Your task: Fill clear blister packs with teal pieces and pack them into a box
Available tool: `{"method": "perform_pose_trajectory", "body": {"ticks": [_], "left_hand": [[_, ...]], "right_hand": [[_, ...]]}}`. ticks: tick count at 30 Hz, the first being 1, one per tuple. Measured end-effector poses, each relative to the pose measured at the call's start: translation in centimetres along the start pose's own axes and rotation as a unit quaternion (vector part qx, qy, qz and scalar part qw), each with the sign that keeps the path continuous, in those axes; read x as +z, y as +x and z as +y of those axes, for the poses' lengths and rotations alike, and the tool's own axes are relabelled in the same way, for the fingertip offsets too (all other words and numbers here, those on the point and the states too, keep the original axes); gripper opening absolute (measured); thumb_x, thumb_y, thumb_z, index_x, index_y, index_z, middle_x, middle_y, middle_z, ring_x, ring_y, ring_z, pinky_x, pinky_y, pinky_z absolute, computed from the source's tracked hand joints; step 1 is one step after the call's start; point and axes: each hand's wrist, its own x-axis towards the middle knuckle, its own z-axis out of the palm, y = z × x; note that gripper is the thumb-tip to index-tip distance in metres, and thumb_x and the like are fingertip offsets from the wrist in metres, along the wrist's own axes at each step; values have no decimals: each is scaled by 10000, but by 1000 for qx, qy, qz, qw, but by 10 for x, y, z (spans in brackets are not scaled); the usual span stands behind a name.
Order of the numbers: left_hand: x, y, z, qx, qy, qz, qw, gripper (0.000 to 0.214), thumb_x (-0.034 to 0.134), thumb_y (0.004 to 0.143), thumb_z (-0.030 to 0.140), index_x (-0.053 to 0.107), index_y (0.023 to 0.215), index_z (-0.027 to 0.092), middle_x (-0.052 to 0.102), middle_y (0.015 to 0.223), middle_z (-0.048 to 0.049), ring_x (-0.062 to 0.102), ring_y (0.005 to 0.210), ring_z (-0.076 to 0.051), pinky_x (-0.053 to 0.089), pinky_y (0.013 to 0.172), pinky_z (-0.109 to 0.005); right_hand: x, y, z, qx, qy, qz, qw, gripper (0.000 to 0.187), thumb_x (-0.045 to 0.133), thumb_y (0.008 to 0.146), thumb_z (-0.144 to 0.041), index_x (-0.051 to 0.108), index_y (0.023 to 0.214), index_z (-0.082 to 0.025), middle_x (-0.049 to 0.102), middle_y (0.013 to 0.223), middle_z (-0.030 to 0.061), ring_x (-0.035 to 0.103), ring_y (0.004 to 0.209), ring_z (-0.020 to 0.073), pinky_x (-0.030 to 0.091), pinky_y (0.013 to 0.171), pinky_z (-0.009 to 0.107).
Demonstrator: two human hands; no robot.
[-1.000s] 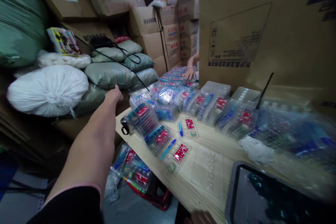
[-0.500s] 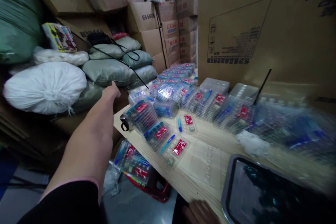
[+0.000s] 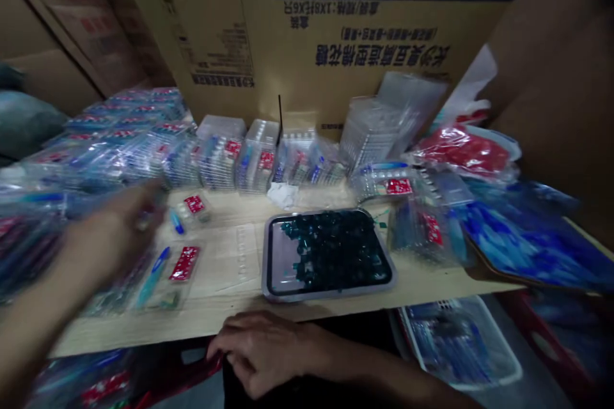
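Note:
My left hand (image 3: pixel 112 230) hovers low over the left part of the wooden table (image 3: pixel 240 255); it is smeared by motion, so its fingers do not read. Just below it lies a clear blister pack (image 3: pixel 165 271) with a blue pen and a red card. My right hand (image 3: pixel 261 348) rests at the table's front edge with fingers loosely apart and nothing in them, close to a red thing under the table. A grey tray (image 3: pixel 330 296) of small dark teal pieces sits just beyond it.
Stacks of filled blister packs (image 3: pixel 220 153) line the back and left of the table. Large cardboard boxes (image 3: pixel 359 25) wall off the rear. A red bag (image 3: pixel 465 150) and blue bags (image 3: pixel 518 249) crowd the right. A white basket (image 3: pixel 499 364) stands below the table.
The view has swung right from the sacks to the table front. My left arm has come back from the far left to the packs. My right hand shows fully at the front edge.

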Motion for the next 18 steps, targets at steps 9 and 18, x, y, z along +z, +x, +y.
{"method": "perform_pose_trajectory", "body": {"ticks": [9, 18], "left_hand": [[150, -92, 90, 115, -8, -147, 982, 516, 364, 1004, 331, 473, 1496, 221, 390, 1588, -109, 317, 1472, -381, 284, 1161, -576], [138, -45, 171, 226, -53, -119, 965, 414, 412, 922, 96, 609, 1283, 145, 652, 1253, -151, 608, 1139, -259, 462, 983, -372]], "right_hand": [[-96, -63, 84, 425, -258, 109, 861, 326, 471, 905, -85, 590, 1208, -104, 561, 1204, 182, 508, 1093, 296, 417, 913, 401], [-84, -36, 108, 350, -294, 110, 882, 313, 498, 897, -138, 585, 1198, -147, 556, 1184, 149, 478, 1089, 293, 359, 884, 400]]}}
